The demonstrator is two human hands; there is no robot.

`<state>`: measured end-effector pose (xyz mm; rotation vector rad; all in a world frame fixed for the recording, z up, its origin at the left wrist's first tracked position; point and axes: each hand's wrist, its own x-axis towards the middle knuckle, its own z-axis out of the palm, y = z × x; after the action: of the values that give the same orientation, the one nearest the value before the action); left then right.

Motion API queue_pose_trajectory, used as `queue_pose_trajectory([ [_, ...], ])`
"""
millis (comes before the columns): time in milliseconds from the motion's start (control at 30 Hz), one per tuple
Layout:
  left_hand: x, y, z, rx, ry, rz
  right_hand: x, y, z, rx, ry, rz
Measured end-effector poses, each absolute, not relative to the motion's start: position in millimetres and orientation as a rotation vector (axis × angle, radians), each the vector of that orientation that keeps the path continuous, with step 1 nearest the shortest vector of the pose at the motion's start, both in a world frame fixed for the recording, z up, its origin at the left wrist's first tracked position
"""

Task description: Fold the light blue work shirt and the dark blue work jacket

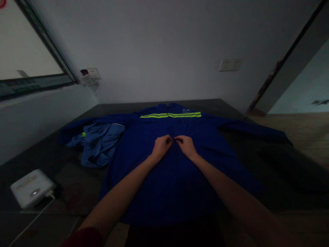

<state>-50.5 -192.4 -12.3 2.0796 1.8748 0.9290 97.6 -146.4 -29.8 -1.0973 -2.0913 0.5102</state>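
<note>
A dark blue work jacket [144, 137] with yellow-green reflective stripes across the chest lies spread on a dark table, its collar toward the wall and both sleeves stretched outward. My left hand [162, 145] pinches the jacket's front edge along its middle line. Close beside it, my right hand [185, 145] is also closed in a pinch on the front edge. The fingertips of both hands nearly meet a little below the stripes. Whatever small fastening may be between them is hidden by the fingers and the dim light.
A crumpled lighter blue garment [102, 144] lies on the jacket's left sleeve side. At the table's left stands a white box [33, 188] with a cable. A dark flat object [293, 166] rests at right. Wall sockets [230, 65] sit above the table [216, 103].
</note>
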Motion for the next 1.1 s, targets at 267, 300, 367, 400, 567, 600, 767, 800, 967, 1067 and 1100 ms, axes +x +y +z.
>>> queue_pose_trajectory([
  [267,-50.2,-191.3,-15.4,2.110,1.892,0.973,98.3,-151.4,-26.3,-1.093,-2.173,0.416],
  [300,-50.2,-191.3,-15.5,2.108,1.899,0.973,97.9,-152.9,-25.3,-1.103,-2.182,0.411],
  [367,-50.4,-191.4,-15.3,2.093,1.910,0.969,96.9,-155.2,-23.9,-1.103,-2.205,0.417],
  [400,-50.6,-191.3,-15.2,2.079,1.914,0.967,96.4,-155.7,-23.5,-1.090,-2.216,0.433],
  [567,-53.6,-189.0,-17.8,2.021,1.886,1.002,98.9,-145.4,-23.8,-1.022,-2.130,0.707],
  [600,-54.3,-188.2,-18.9,2.016,1.875,1.008,100.8,-141.5,-23.9,-1.020,-2.096,0.797],
  [767,-55.8,-186.1,-22.8,2.013,1.823,0.997,112.6,-126.4,-24.5,-1.026,-2.004,1.294],
  [800,-56.0,-186.1,-22.8,2.023,1.813,0.996,113.8,-124.7,-24.8,-1.036,-1.994,1.339],
  [967,-57.8,-184.7,-23.6,2.046,1.814,0.984,110.2,-120.3,-29.1,-0.979,-1.959,1.220],
  [1067,-59.6,-182.8,-25.3,2.040,1.793,0.997,105.9,-119.7,-33.7,-1.003,-1.911,1.171],
  [1100,-60.1,-182.4,-25.6,2.041,1.783,1.004,104.9,-119.9,-35.2,-1.025,-1.887,1.162],
])
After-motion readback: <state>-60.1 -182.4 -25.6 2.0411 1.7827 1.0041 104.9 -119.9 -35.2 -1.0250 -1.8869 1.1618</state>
